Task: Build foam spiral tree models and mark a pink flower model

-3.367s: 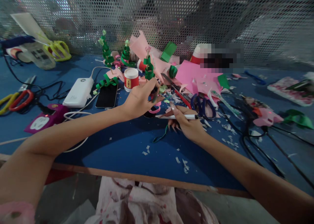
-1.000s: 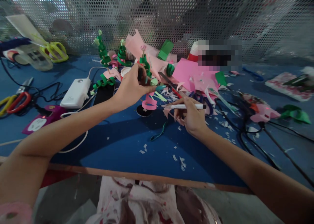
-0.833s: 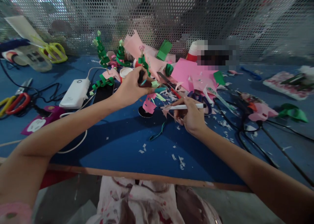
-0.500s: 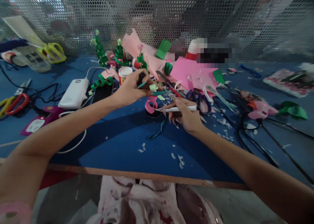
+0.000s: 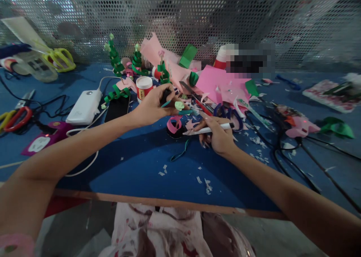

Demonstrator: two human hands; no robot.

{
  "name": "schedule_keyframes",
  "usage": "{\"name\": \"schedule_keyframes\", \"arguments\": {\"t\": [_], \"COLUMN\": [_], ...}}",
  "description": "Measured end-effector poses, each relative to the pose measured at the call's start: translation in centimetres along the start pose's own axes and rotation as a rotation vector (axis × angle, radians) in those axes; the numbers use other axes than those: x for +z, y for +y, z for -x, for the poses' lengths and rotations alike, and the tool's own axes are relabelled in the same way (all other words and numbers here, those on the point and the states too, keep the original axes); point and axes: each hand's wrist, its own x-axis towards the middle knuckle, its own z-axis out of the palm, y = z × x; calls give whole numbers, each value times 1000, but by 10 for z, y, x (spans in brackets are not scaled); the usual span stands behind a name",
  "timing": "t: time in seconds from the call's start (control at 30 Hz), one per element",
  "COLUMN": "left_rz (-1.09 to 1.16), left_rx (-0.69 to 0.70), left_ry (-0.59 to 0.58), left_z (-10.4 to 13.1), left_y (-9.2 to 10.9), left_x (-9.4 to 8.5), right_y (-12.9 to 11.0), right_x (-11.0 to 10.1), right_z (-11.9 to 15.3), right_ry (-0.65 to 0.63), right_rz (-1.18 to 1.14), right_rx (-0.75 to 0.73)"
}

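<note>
My left hand [image 5: 156, 105] is closed round a small dark item that I cannot make out, beside a pale green paper piece [image 5: 179, 106] at its fingertips. Between thumb and fingers of my right hand [image 5: 218, 135] is a white pen [image 5: 207, 130], slanting down to the left. Just below and between the hands, a pink paper ring [image 5: 174, 124] stands on a round black base [image 5: 175, 134]. Behind the left wrist is a red and white jar [image 5: 144, 88].
Green spiral paper trees [image 5: 113, 58] stand at the back left. Pink sheets [image 5: 210, 84], a knife and blue-handled scissors [image 5: 236, 120] lie behind my right hand. At left are a white power bank [image 5: 84, 107] and red-handled scissors [image 5: 19, 118]. Cables cross the right side.
The pale green piece and my left fingertips have moved slightly down and right. The white pen has tilted, its left end lower, and its dark right end now shows.
</note>
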Motion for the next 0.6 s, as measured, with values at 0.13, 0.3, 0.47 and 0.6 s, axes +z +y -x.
{"name": "schedule_keyframes", "arguments": {"t": [0.13,0.3,0.47,0.6], "left_rz": [21,5,-8,21], "left_rx": [0,24,18,-2], "left_ry": [-25,-15,-20,-32], "left_z": [2,3,3,4], "left_y": [0,0,1,2], "left_x": [1,2,4,4], "right_y": [-1,-3,1,1], "right_x": [0,2,0,-2], "right_z": [-1,0,0,0], "right_ry": [28,-29,-34,86], "right_rz": [-10,14,42,136], "right_rx": [13,17,24,-24]}}
